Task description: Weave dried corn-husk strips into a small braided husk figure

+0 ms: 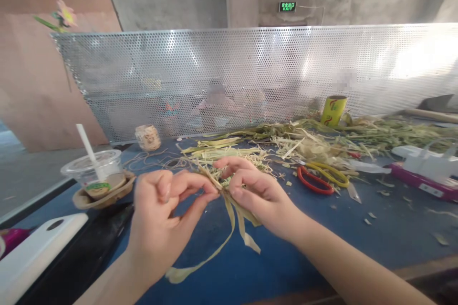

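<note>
My left hand pinches thumb and forefinger together on a small bundle of dried leaf strips over the middle of the table. My right hand closes on the same bundle from the other side, its thumb and fingers beside the pinch point. Several flat, pale green ends hang below the hands, one long strip curling toward the lower left. Part of the bundle is hidden by my fingers. Just behind the hands lies a pile of cut leaf strips.
Red-handled scissors and a yellow-handled pair lie to the right. A lidded plastic cup with a straw stands left, beside a twine spool. A yellow-green can and perforated metal screen are behind; a white device is right.
</note>
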A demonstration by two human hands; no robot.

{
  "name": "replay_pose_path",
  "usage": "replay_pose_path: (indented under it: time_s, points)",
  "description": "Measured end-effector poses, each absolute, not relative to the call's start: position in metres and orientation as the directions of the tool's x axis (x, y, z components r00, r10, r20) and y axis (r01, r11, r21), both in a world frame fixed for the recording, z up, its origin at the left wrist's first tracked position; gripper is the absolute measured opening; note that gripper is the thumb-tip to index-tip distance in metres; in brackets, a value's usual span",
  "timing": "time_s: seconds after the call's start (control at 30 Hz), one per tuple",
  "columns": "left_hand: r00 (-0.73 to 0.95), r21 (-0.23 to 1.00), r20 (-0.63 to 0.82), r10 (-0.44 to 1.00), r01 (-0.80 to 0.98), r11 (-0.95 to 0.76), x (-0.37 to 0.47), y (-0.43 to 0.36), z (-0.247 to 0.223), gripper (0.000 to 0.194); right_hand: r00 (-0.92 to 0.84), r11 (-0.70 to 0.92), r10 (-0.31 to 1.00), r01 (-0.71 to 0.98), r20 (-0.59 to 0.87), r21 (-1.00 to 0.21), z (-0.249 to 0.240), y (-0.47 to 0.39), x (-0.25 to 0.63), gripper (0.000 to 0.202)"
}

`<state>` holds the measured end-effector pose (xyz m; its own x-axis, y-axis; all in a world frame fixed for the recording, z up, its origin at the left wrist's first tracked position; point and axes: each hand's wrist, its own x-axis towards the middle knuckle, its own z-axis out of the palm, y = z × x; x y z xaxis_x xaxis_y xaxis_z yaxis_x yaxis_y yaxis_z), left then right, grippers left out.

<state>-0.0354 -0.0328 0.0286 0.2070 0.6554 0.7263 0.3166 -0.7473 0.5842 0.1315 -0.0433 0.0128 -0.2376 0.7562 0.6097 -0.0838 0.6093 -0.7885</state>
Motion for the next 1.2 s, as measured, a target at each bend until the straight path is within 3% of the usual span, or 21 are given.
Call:
replay_pose_path:
  time_s: [0.2,0.33,0.57,0.77,0.97,1.2]
  points:
    - [0.237,0.65,0.668,0.705,0.275,-0.709,-0.044,-0.008,0.023,0.034,-0.24,0.641,0.762,0.144,0.602,-0.754,0.016,-0.035,0.137,0.036]
    - [0.317,0.708,0.633,0.706,0.133,-0.694,-0.042,0.001,0.022,0.033,-0.254,0.66,0.751,0.288,0.609,-0.694,0.016,-0.03,0.136,0.026]
    - [0.38,0.734,0.618,0.688,0.037,-0.679,-0.041,0.003,0.022,0.027,-0.233,0.653,0.756,0.337,0.612,-0.678,0.014,-0.021,0.134,0.028]
    - [0.322,0.658,0.673,0.666,0.151,-0.738,-0.046,0.005,0.022,0.03,-0.286,0.637,0.771,0.375,0.569,-0.674,0.022,-0.014,0.126,0.028]
    - [0.276,0.371,0.835,0.477,0.357,-0.857,-0.049,0.007,0.018,0.028,-0.302,0.657,0.754,0.328,0.584,-0.679,0.033,-0.007,0.116,0.027]
    - [0.247,0.4,0.83,0.5,0.36,-0.843,-0.056,0.002,0.023,0.035,-0.247,0.61,0.792,0.275,0.558,-0.743,0.033,-0.008,0.101,0.023]
